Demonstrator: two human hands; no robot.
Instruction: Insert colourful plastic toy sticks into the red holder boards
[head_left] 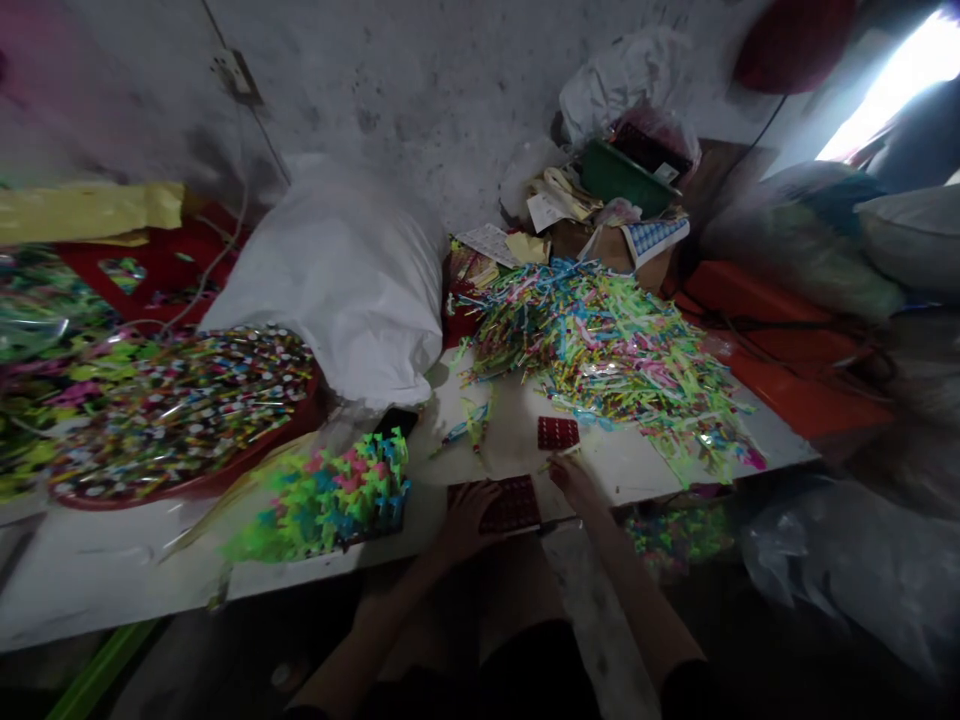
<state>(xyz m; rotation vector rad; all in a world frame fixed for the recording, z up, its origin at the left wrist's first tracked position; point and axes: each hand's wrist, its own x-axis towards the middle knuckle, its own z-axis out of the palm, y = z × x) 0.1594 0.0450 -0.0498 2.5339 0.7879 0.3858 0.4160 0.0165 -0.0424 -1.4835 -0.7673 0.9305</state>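
Observation:
My left hand lies on the left part of a dark red board with rows of small holes at the table's front edge, its fingers stretched out. To the right of that board, my right hand is closed, fingertips together at a small pale piece too unclear to name. Just beyond it lies a smaller red board with pale dots. A few thin colourful plastic sticks lie behind the larger board. Left of my left hand, a block of upright green, blue and pink plastic figures stands on the table.
A large heap of colourful plastic sticks covers the right of the table. On the left stands a red basin full of small pieces. A white sack leans behind, with a dark phone-like object before it.

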